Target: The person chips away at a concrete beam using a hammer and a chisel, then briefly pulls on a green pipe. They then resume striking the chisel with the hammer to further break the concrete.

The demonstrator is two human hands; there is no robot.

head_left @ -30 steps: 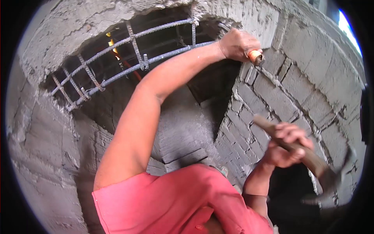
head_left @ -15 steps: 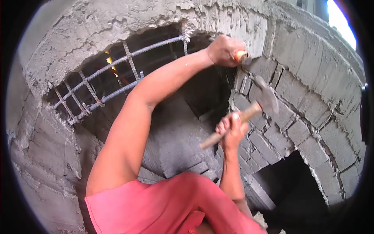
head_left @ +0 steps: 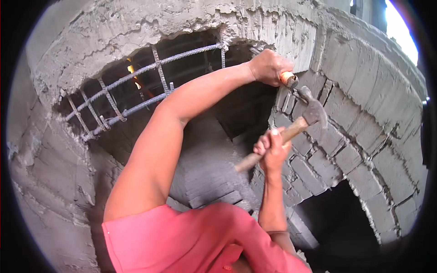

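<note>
My left hand (head_left: 269,67) is wrapped round a chisel-like tool (head_left: 288,79) with an orange band near its blunt end, up by the lower edge of the concrete. Below it, my right hand (head_left: 274,149) grips the wooden handle of a hammer (head_left: 315,111). The hammer's metal head is tilted, with its upper tip close to the tool's blunt end; whether they touch I cannot tell. The tool's working end is hidden behind my left hand.
Steel rebar (head_left: 157,68) crosses an opening in the rough concrete (head_left: 114,38) at the upper left. A brick wall (head_left: 364,150) with wide joints curves down the right side. A dark hole (head_left: 337,218) lies at its lower edge.
The gap between the hammer head and the tool's blunt end has narrowed. My left hand and the tool appear slightly lower and further right, and the view has shifted a little.
</note>
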